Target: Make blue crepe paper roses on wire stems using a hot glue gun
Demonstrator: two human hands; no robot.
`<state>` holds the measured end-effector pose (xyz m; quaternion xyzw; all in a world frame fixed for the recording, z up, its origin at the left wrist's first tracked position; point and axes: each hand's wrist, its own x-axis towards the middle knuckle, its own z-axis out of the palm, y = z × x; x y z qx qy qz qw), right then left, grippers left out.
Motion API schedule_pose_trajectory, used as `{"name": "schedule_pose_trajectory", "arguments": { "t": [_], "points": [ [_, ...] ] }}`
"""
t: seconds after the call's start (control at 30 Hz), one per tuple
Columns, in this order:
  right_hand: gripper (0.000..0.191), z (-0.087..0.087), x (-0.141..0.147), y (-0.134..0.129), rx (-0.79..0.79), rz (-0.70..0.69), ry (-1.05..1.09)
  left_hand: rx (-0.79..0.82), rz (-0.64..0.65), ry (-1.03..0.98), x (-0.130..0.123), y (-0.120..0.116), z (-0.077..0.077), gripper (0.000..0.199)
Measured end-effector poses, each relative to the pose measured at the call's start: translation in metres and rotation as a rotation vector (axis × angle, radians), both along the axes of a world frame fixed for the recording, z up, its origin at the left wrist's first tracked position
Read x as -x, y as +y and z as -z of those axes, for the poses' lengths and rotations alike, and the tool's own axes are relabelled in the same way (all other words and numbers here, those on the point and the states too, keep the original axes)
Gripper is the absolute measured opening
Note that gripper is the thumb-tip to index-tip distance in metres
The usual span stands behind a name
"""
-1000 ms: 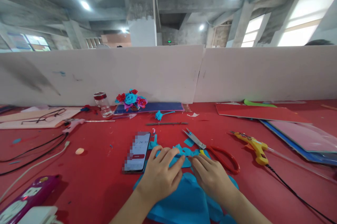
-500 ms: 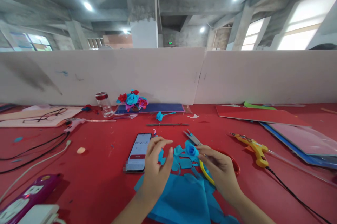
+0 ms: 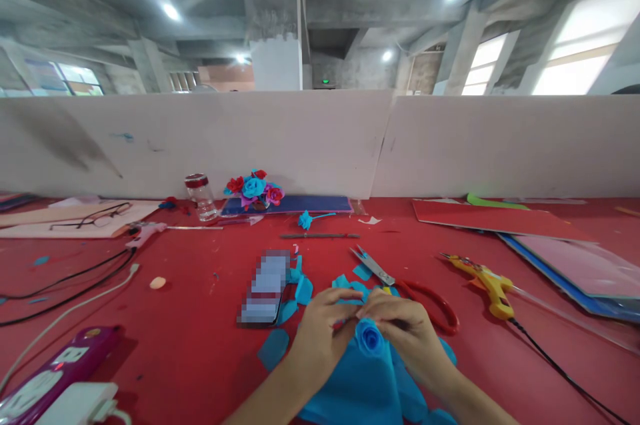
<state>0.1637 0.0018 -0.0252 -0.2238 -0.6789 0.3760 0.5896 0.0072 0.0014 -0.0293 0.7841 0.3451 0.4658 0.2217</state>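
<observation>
Fingers (image 3: 343,295) of the left hand (image 3: 320,328) and right hand (image 3: 410,332) pinch one blue rolled flower (image 3: 370,337) near one pair of scissors (image 3: 381,272).

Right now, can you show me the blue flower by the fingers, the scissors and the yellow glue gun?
Blue flower (image 3: 370,338): head view, on its curled middle.
Scissors (image 3: 385,276): head view, on the metal near the handles.
Yellow glue gun (image 3: 492,284): head view, on its body.

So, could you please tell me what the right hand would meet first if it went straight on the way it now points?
The right hand would probably meet the left hand first, which is close ahead beside the blue rolled flower; whether they touch is unclear.
</observation>
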Motion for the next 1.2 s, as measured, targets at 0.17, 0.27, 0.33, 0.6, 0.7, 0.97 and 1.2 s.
{"name": "schedule_pose_trajectory", "arguments": {
  "t": [0.17, 0.27, 0.33, 0.6, 0.7, 0.97, 1.2],
  "points": [
    [0.006, -0.001, 0.002, -0.003, 0.033, -0.05, -0.033, -0.019, 0.025, -0.018, -0.001, 0.0, -0.001, 0.025],
    [0.008, -0.004, 0.002, -0.005, 0.09, -0.047, -0.094, -0.073, 0.032, 0.036, 0.001, 0.0, -0.003, 0.032],
    [0.01, -0.006, 0.002, -0.005, 0.139, -0.036, -0.142, -0.098, 0.025, 0.069, 0.002, -0.001, -0.003, 0.031],
    [0.015, -0.001, -0.004, 0.001, 0.108, 0.038, -0.33, -0.1, 0.01, 0.136, 0.002, -0.001, -0.004, 0.029],
    [0.015, 0.0, -0.005, 0.002, 0.078, 0.075, -0.356, -0.074, 0.028, 0.17, 0.001, -0.002, -0.005, 0.028],
    [0.024, 0.0, -0.001, -0.001, 0.091, 0.143, -0.223, -0.039, 0.007, 0.119, 0.002, 0.0, 0.001, 0.019],
    [0.016, -0.004, -0.003, -0.001, 0.121, 0.074, -0.23, 0.041, 0.056, 0.054, 0.003, -0.007, -0.01, 0.025]
  ]
}}
